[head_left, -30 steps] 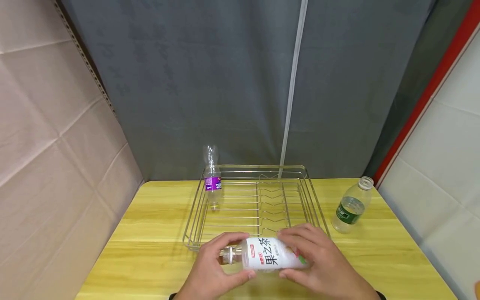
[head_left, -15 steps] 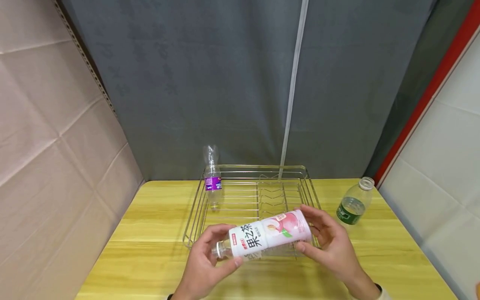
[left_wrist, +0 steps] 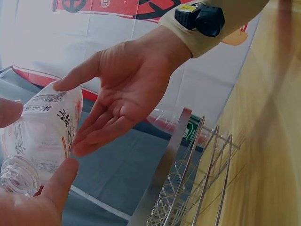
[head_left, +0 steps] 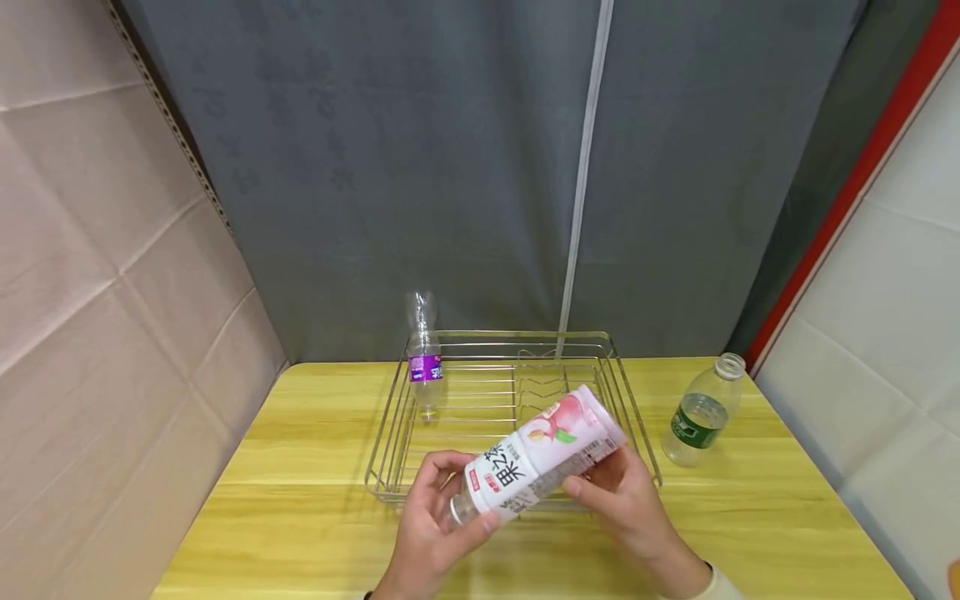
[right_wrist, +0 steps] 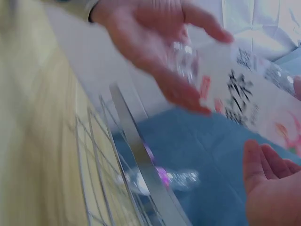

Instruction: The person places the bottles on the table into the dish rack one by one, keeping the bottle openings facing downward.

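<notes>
Gray curtain [head_left: 450, 167] hangs behind a wood-grained table [head_left: 300, 467], on which a wire rack [head_left: 517, 334] sits. At the rack's left side is a clear bottle with a purple label [head_left: 425, 367], one end reaching above the back rim. To the right, just outside the rack, a clear bottle with a green label [head_left: 699, 421] stands on the table; whether it contains liquid cannot be told. Over the rack's front edge, a person holds a tilted peach-tea bottle [head_left: 536, 458], base up and to the right. The left hand [head_left: 435, 525] grips its neck end; the right hand [head_left: 626, 508] holds the base end between thumb and fingers.
</notes>
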Demonstrator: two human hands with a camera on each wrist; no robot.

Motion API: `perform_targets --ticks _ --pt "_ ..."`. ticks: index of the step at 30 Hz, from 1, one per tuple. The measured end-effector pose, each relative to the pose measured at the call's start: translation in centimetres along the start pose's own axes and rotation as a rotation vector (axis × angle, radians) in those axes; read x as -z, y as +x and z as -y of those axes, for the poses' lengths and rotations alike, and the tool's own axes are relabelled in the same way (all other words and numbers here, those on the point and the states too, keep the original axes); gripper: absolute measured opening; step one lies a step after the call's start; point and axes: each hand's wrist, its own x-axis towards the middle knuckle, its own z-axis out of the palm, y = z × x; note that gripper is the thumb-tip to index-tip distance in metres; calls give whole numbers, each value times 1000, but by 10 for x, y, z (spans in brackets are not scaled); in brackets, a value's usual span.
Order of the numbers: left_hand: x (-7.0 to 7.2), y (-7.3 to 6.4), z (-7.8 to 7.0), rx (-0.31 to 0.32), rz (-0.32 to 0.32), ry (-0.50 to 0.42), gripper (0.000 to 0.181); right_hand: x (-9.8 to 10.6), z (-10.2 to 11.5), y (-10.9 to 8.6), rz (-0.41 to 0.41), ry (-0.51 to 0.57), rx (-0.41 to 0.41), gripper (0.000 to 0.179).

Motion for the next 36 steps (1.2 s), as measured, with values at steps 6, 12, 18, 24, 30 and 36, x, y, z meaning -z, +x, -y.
perform_targets --ticks 6,12,18,24,30,36 --pt "-4 3 6 -4 24 -15 61 -11 -4 0 -14 182 -77 50" --pt "-4 3 7 -4 31 -16 61 -12 -4 0 -29 175 -81 50" --pt "-2 4 9 3 30 20 61 -14 -2 3 -27 154 -75 50" --pt "4 4 10 -53 13 106 62 -16 1 11 -36 87 -62 50" --pt "19 5 7 -92 -102 230 59 -17 6 31 -103 -50 -81 46" --pt "37 7 -2 -88 -272 383 54 -17 6 58 -160 -142 -142 52"
